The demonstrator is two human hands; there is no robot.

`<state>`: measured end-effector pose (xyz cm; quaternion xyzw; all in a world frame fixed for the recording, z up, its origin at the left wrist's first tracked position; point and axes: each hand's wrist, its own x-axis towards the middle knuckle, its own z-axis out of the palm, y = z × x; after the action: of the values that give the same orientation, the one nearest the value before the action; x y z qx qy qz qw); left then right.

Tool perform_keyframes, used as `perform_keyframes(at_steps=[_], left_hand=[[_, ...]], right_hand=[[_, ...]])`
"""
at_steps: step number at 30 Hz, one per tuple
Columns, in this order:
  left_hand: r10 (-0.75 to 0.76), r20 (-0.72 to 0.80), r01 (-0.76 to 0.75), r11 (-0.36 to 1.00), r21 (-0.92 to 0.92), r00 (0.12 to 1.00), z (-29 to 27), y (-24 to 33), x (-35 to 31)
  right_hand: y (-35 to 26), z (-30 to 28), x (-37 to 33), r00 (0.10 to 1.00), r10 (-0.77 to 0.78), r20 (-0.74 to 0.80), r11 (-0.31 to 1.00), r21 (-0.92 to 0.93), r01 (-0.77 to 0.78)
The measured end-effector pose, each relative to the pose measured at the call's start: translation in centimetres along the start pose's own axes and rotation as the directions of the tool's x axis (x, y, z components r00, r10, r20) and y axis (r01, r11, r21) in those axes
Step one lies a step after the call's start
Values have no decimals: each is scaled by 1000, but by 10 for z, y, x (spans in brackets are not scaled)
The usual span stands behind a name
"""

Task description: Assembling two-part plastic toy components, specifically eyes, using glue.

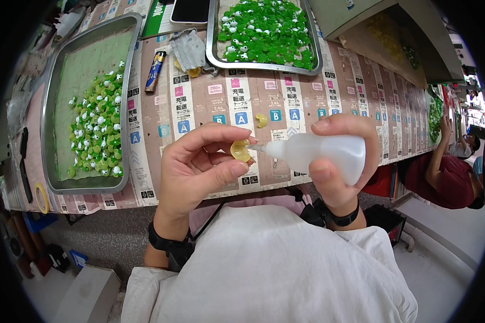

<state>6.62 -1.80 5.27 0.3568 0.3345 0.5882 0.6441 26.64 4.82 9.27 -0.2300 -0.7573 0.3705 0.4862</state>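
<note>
Between the thumb and fingers of my left hand [202, 164] is a small translucent yellow piece [241, 151], rounded with a notch in it. My right hand [339, 161] grips a white squeeze bottle [318, 153] lying sideways, its thin nozzle pointing left. The nozzle tip is at the notch of the yellow piece; whether it touches I cannot tell. Another yellow piece [261, 120] lies on the table just beyond my hands.
A metal tray [132, 102] of green, white and yellow pieces stands at left. Another metal tray [269, 67] with green and white pieces is at the back. Nearby lie a lighter-like blue tube [155, 71], a grey cloth [188, 48] and a phone [190, 11]. A person [442, 175] sits at right.
</note>
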Motion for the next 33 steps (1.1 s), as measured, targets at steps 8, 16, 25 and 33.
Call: perform_keyframes(at_steps=[8, 16, 25, 33], left_hand=[[4, -48, -1, 998, 65, 999, 3, 1, -1], [-18, -59, 22, 997, 67, 998, -1, -2, 0], [-5, -85, 15, 994, 113, 996, 2, -1, 0], [38, -140, -19, 990, 139, 989, -4, -1, 1]], right_hand=[[-7, 4, -5, 999, -44, -19, 997, -66, 43], [-4, 5, -4, 998, -67, -7, 991, -114, 66], [-4, 5, -7, 999, -42, -5, 996, -80, 42], [16, 2, -13, 847, 93, -523, 993, 107, -43]])
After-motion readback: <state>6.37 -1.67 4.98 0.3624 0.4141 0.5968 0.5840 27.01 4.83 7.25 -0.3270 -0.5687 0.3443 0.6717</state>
